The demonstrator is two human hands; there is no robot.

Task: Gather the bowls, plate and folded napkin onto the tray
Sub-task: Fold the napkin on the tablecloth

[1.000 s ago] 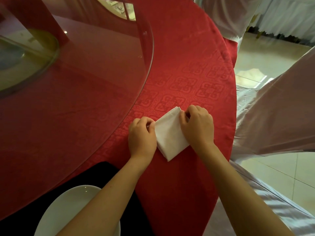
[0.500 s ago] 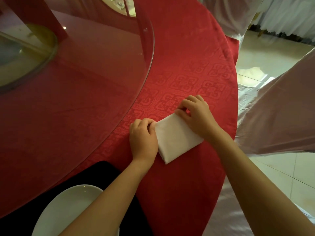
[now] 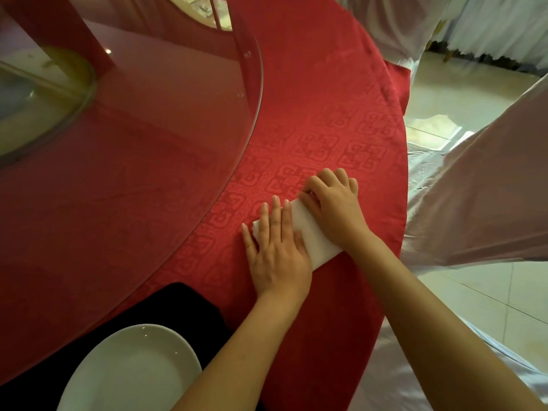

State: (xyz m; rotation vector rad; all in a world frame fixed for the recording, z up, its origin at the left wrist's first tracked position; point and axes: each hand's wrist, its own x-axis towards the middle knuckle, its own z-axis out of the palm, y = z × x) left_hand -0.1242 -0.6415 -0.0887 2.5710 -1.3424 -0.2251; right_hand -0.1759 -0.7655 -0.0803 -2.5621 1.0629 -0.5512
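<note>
A white folded napkin (image 3: 311,235) lies on the red tablecloth (image 3: 326,99) near the table's right edge. My left hand (image 3: 275,250) rests flat on the napkin's left part, fingers stretched out and apart. My right hand (image 3: 332,203) presses on its far right end with the fingers curled over the fold. A white plate (image 3: 130,369) sits at the lower left on a black tray (image 3: 184,304), partly behind my left forearm. No bowls are in view.
A large round glass turntable (image 3: 118,143) covers the table's middle and left, its rim curving close to my left hand. White-covered chairs (image 3: 480,188) stand to the right of the table over a pale tiled floor (image 3: 462,93).
The napkin has been folded narrower. My left hand went from pinching its left corner to lying flat on it. My right hand moved to the napkin's far end.
</note>
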